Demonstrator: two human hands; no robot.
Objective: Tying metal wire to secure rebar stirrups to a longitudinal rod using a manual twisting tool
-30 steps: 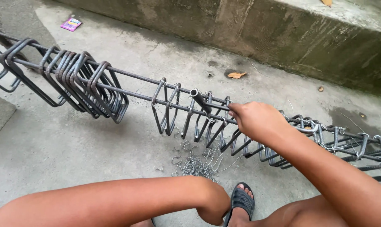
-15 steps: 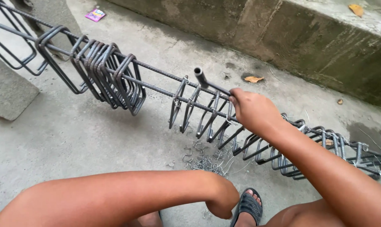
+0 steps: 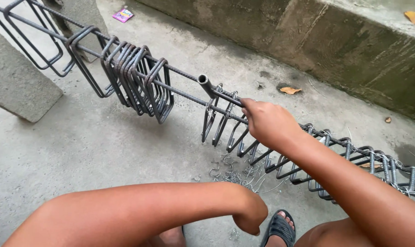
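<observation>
The right hand grips the tying tool at the rebar cage; stirrups on the right sit tied, while the bunched stirrups wait loose, and the left hand hangs curled and empty.

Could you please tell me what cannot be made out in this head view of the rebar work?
- Left hand: fingers curl under the wrist, so any contents are hidden.
- Right hand: its fingers cover the grip on the metal tool.
- Rebar cage: both ends cut off by the picture edges.

hands: 2 | dry leaves: 2 | sandal: 1 | concrete block: 1
</observation>
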